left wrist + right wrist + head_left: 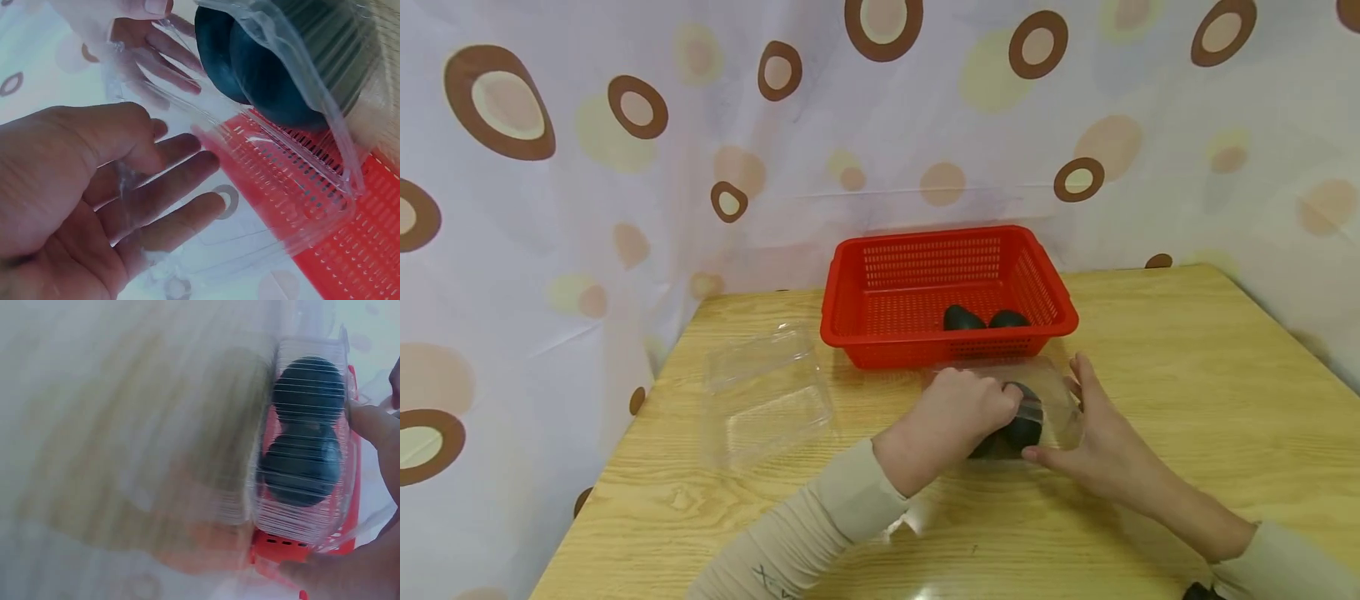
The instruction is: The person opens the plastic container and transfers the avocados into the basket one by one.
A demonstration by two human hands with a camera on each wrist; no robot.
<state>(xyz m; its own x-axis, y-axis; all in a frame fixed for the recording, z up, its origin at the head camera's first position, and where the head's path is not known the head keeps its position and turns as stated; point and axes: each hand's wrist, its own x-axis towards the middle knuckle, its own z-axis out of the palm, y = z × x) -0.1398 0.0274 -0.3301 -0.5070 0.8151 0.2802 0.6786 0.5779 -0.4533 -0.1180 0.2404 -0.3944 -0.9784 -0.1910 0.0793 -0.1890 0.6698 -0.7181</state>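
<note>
A clear plastic clamshell box (1054, 410) lies on the wooden table (1187, 375) just in front of a red basket (947, 236). Inside it are two dark rounded fruits (1026, 427), also shown by the right wrist view (306, 437). My left hand (973, 408) rests on the box's left part, its nearly straight fingers (169, 206) lying against the clear plastic (300, 187). My right hand (1078, 425) holds the box's right end between its thumb and fingers (375, 431). Two more dark fruits (964, 318) lie in the basket.
A second clear plastic box (767, 392) sits on the table's left part, left of the basket. A spotted curtain (625, 167) hangs close behind the table. The table's left edge runs diagonally near that box.
</note>
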